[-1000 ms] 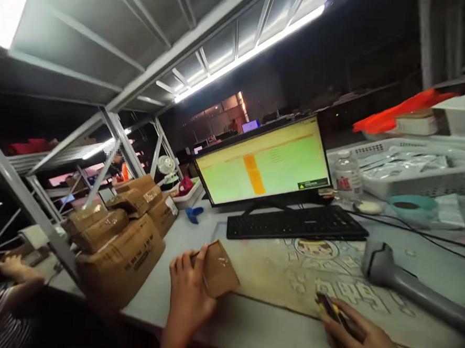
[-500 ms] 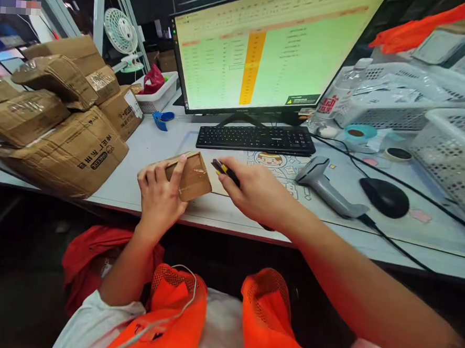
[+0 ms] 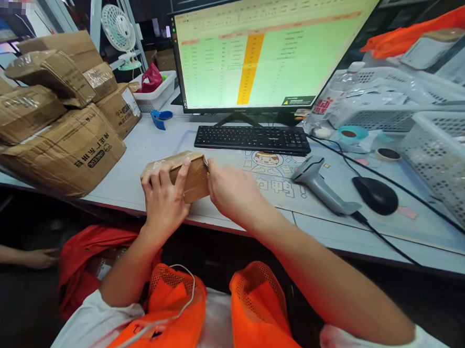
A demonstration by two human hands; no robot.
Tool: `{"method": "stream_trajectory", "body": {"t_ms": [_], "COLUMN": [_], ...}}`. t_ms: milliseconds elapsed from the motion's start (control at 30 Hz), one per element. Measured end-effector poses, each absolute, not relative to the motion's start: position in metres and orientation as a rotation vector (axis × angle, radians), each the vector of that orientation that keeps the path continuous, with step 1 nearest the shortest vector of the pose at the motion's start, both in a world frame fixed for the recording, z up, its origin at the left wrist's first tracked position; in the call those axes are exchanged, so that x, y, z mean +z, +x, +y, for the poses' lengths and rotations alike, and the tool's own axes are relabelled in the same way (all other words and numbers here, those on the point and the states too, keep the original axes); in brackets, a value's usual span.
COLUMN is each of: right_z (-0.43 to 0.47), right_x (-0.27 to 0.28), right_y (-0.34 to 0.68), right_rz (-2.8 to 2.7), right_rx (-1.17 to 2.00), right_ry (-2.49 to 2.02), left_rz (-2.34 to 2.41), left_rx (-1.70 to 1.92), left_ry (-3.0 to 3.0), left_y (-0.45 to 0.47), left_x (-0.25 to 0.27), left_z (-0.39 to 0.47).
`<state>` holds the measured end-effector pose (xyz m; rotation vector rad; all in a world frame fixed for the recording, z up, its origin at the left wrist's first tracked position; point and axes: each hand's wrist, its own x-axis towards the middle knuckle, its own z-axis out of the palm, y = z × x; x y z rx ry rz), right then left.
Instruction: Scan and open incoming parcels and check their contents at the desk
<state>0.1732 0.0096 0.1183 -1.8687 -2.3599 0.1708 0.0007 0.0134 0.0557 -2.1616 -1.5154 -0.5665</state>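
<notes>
A small taped cardboard box [image 3: 191,178] rests near the front edge of the grey desk [image 3: 151,148]. My left hand [image 3: 163,200] grips its near side, fingers spread over the top. My right hand [image 3: 231,191] is closed around a small black and yellow cutter, mostly hidden in the fist, with its tip [image 3: 206,163] against the box's right top edge.
A stack of brown parcels [image 3: 58,126] fills the desk's left. Behind are a keyboard [image 3: 252,138], a monitor [image 3: 263,50], a barcode scanner [image 3: 320,183], a mouse [image 3: 375,195] and white baskets [image 3: 446,161]. Another person's hand [image 3: 38,257] shows low at the left.
The view dropped from the shelving to the desk. My right hand carried the cutter leftward from the mat to the box's right edge. My left hand kept hold of the box.
</notes>
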Motion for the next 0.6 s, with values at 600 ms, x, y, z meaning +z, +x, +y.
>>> {"method": "stream_trajectory", "body": {"t_ms": [600], "right_z": [-0.012], "right_x": [0.097], "right_y": [0.201], "right_rz": [-2.51], "right_rx": [0.25], "right_ry": [-1.724], "left_rz": [-1.6], "left_rx": [-0.729], "left_ry": [-2.117], "left_y": [-0.025], "left_x": [0.065], "left_z": [0.019]}}
